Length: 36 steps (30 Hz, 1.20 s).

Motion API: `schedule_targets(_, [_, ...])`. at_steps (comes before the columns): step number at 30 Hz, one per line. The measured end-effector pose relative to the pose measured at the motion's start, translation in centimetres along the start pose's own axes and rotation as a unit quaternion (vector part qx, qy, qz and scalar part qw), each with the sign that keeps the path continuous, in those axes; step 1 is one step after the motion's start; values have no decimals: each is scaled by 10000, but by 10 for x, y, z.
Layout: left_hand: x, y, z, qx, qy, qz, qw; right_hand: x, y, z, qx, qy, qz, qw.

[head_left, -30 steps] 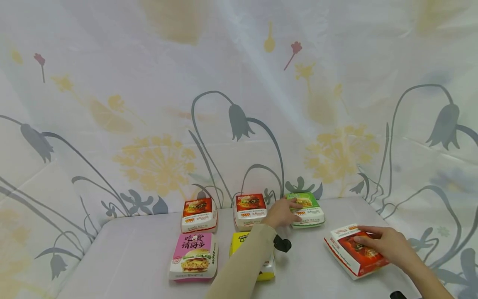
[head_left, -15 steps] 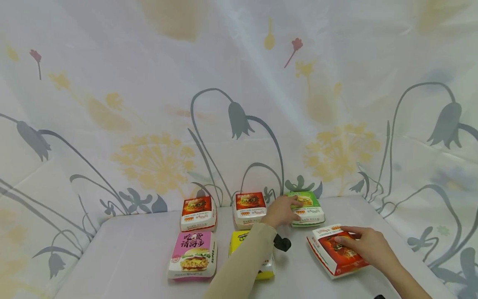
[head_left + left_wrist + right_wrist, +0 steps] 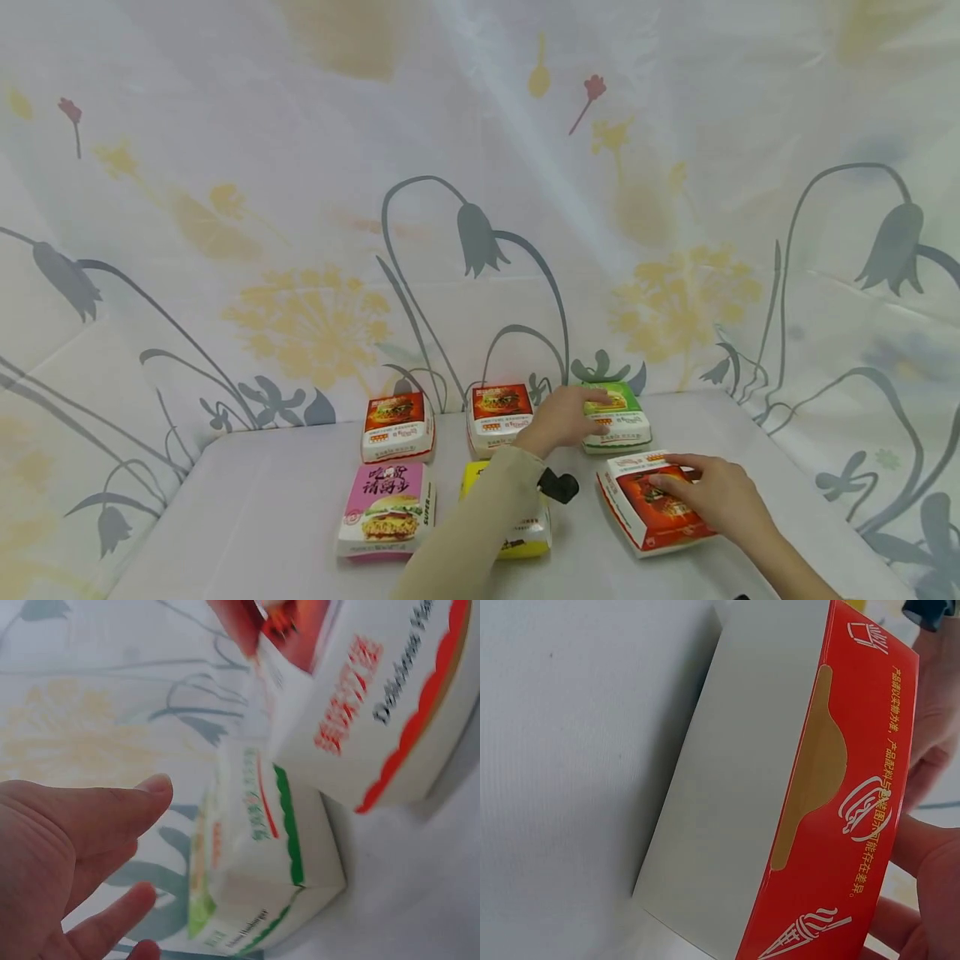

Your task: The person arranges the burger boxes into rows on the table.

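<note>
My right hand (image 3: 716, 500) grips a red and white burger box (image 3: 658, 504) over its top, thumb on the printed face and fingers along the far edge. In the right wrist view the red flap and white side of this burger box (image 3: 735, 772) fill much of the picture. My left hand (image 3: 562, 421) reaches over to a green and white burger box (image 3: 618, 423) in the back row. The left wrist view has the left hand (image 3: 82, 862) with fingers extended, a gap between them and the green burger box (image 3: 259, 862). The red box overlaps the green one there.
Two red burger boxes, one at the left (image 3: 397, 427) and one in the middle (image 3: 500, 417), line the back of the white table (image 3: 255, 500). A pink box (image 3: 386, 510) lies in front, and a yellow box (image 3: 528, 537) lies partly under my left sleeve (image 3: 468, 525). A floral curtain (image 3: 450, 125) hangs behind.
My right hand has carried the red burger box leftward, toward the green one. My left hand stays near the green box, its fingers shifting slightly over its left side.
</note>
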<state>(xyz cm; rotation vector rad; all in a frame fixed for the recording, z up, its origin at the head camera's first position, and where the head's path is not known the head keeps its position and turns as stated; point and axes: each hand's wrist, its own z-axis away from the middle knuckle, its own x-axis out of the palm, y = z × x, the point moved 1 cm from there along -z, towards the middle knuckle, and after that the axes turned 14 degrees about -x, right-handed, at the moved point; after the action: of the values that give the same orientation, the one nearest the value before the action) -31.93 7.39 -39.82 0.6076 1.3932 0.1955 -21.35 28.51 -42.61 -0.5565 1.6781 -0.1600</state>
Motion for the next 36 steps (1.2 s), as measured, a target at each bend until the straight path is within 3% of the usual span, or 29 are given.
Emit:
schedule_targets(7, [-9, 0, 27, 541, -406, 139, 9976, 3, -3, 1, 116, 9, -39, 9999])
schedule_targets(12, [1, -3, 46, 877, -871, 48, 9923, 3, -5, 2, 52, 104, -39, 9999])
schedule_targets(15, [5, -3, 53, 955, -950, -126, 9908, 3, -4, 3, -47, 210, -22, 9998])
schedule_targets(24, [9, -6, 60, 752, -850, -323, 9930, 6, 3, 6, -188, 332, -389, 9985])
schedule_targets(29, [12, -8, 60, 904, -897, -269, 9915, 7, 10, 4, -468, 227, -841, 9951])
schedule_targets(36, [19, -8, 60, 1062, -979, -360, 9889, 2, 18, 4, -580, -511, -1896, 9788])
